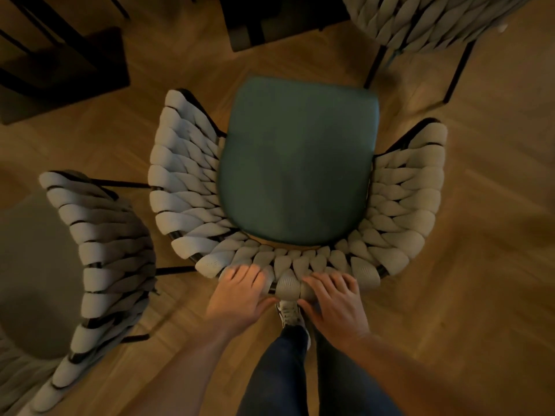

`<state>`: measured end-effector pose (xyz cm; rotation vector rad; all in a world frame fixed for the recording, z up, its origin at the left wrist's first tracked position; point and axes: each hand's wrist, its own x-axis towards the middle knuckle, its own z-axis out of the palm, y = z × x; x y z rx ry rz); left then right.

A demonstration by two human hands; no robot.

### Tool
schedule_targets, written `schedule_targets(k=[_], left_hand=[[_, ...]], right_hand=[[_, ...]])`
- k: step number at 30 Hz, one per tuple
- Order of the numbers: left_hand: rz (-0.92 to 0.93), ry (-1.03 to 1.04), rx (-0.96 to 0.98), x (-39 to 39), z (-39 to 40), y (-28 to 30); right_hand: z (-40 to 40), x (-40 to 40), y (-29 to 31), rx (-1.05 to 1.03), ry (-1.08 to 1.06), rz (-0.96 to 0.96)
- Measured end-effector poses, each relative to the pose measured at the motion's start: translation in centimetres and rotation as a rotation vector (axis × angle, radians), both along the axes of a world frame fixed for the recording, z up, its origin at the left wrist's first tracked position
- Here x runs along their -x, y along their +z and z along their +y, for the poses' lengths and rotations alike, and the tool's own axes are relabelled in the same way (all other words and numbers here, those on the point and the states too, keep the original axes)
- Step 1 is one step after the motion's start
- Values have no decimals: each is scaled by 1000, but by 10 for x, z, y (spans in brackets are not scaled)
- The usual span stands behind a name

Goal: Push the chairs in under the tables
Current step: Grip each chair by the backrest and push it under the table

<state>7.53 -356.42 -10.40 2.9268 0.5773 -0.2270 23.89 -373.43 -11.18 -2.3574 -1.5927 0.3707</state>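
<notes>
We are wrapping our left hand [244,291] and right hand [335,301] side by side over the top of the chair [297,163] back, each grip closed on the woven rim, so the push is running straight. The chair is standing on the wooden floor [480,265], its seat facing the dark worktop [270,19] ahead, not yet under it.
</notes>
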Motion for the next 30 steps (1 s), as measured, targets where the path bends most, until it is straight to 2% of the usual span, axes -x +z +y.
schedule_targets(k=[8,20,30], left_hand=[[-9,104,23,-33,11,3],[-33,234,2,-125,66,0],[-63,337,-17,-192,142,0]], right_hand=[[27,-49,-1,-61,80,3],[111,-163,-2,14,223,-6],[209,-234,5,78,264,-36]])
